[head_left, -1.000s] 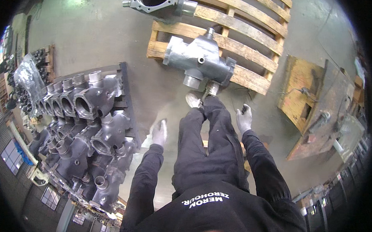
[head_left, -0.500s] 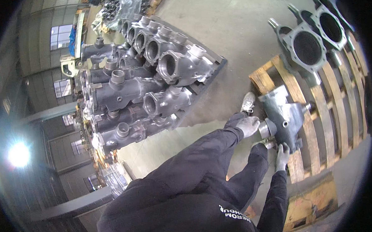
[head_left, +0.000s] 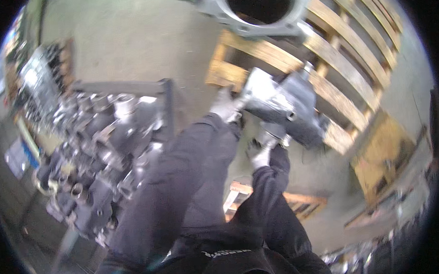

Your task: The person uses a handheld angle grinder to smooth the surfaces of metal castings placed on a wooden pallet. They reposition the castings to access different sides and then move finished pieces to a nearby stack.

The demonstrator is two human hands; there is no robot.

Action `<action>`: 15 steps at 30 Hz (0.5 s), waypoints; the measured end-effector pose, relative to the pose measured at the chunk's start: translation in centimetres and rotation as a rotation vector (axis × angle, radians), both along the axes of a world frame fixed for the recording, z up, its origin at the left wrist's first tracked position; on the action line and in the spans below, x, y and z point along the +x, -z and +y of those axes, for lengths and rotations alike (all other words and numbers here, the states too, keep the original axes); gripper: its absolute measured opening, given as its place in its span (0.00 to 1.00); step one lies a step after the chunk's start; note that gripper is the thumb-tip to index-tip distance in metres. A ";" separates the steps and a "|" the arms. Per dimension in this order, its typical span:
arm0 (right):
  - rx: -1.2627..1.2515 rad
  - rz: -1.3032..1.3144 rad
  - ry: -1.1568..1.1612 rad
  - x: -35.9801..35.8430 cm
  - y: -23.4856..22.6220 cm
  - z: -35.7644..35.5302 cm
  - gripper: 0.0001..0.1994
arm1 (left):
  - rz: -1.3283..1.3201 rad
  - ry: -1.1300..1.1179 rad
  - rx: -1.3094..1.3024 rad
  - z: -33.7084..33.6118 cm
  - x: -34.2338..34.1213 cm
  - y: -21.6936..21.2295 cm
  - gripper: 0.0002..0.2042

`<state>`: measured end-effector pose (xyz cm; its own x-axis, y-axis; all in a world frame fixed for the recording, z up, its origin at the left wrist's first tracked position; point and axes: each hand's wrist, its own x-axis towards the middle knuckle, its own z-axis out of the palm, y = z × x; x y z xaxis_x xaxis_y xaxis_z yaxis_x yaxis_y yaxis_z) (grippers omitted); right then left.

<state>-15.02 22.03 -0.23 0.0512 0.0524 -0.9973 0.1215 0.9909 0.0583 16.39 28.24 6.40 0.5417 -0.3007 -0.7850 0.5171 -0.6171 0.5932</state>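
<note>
A dark grey metal valve body casting point(head_left: 299, 101) with a shiny, pale end lies tilted on the near edge of a wooden pallet point(head_left: 339, 136). My left hand point(head_left: 223, 106), in a light glove, is at the casting's pale left end; motion smears its fingers, so I cannot tell whether they close on it. Below the casting, my gloved right hand point(head_left: 262, 152) has its fingers curled at the round pipe stub on the near side. The right palm and thumb are partly blurred.
A large flanged casting point(head_left: 293, 28) with a round opening stands on the pallet at the top. Rows of similar castings point(head_left: 102, 147) fill a dark-edged rack to the left. A wooden board point(head_left: 384, 154) lies at the right, and a small pallet point(head_left: 303, 202) behind my right arm.
My view has swung right and down. My left hand has moved to the casting's pale end, and my right hand from its lower end to the pipe stub.
</note>
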 end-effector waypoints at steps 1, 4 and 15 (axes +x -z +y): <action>-0.019 -0.018 0.152 0.7 0.4 1.2 0.54 | 0.032 0.012 0.076 -0.6 0.2 0.6 0.49; -0.290 0.045 0.073 2.4 0.4 3.3 0.50 | 0.076 0.125 0.045 -2.6 1.0 2.3 0.49; -0.378 0.103 0.151 4.6 0.2 0.9 0.35 | -0.019 0.577 0.227 -3.5 1.1 8.1 0.43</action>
<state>-10.47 22.93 -0.43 -0.0704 -0.3183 -0.9454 0.2533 0.9110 -0.3255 17.49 24.73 -1.71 0.3561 -0.3758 -0.8556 0.0532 -0.9059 0.4200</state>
